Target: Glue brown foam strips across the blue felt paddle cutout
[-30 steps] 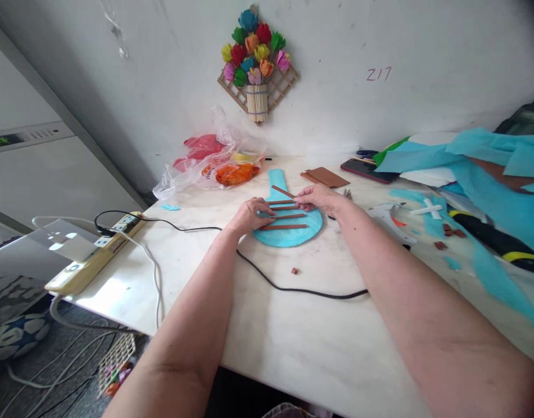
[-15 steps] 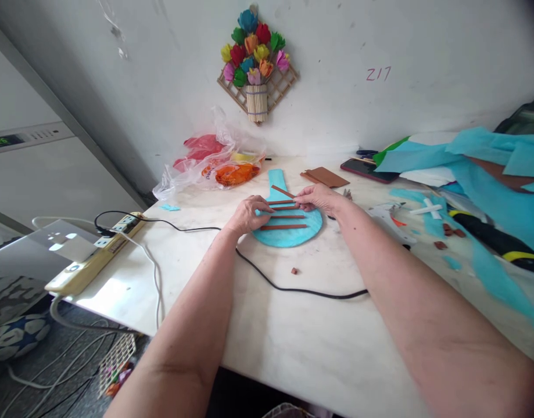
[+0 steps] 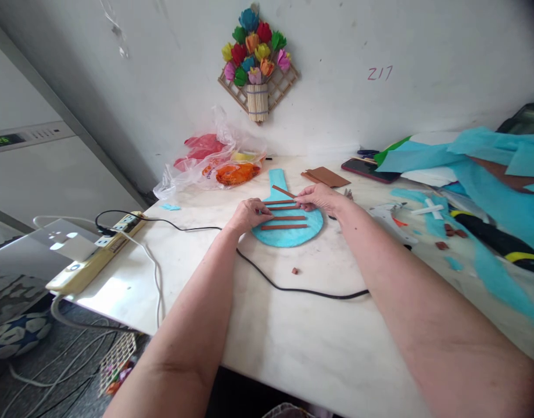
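Observation:
A light-blue paddle-shaped piece with a round body and a short neck lies flat on the table. Several thin brown strips run across its round part, roughly parallel. My left hand is at the piece's left edge, its fingers closed at the left ends of the upper strips. From the other side, my right hand pinches the right end of strip material; a slanted brown strip reaches from its fingertips toward the neck. My fingers partly hide the strip ends.
A black cord crosses the table before the blue piece, near a small brown scrap. At left lies a power strip; behind, plastic bags. Brown sheets, a phone, a glue gun and blue scraps lie right.
My left fingers have shifted slightly at the strip ends. My right hand, the slanted strip and the blue piece look nearly unchanged.

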Demonstrator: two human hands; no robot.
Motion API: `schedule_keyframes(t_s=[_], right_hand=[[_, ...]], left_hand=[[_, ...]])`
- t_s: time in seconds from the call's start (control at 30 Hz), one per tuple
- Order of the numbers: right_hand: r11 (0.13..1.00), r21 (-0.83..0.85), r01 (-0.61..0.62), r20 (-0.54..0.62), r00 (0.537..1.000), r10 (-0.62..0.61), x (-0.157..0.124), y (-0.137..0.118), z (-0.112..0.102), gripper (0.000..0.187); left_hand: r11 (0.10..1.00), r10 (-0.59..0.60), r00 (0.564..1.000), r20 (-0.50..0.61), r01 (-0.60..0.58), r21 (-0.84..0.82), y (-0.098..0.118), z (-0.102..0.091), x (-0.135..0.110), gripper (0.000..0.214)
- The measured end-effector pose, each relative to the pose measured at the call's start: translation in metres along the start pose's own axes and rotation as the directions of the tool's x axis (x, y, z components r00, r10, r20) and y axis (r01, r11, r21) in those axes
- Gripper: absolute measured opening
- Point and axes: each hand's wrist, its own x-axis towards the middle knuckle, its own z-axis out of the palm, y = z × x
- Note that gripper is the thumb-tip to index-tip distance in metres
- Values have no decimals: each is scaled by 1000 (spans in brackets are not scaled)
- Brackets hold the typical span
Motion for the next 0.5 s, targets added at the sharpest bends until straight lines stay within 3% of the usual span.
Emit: schedule_keyframes(t_s=[0.5], right_hand=[[1000,12,1,-1,1000,-1,1,1,-1,7]], left_hand=[[999,-47,999,24,47,-20,2,-1,-1,18]])
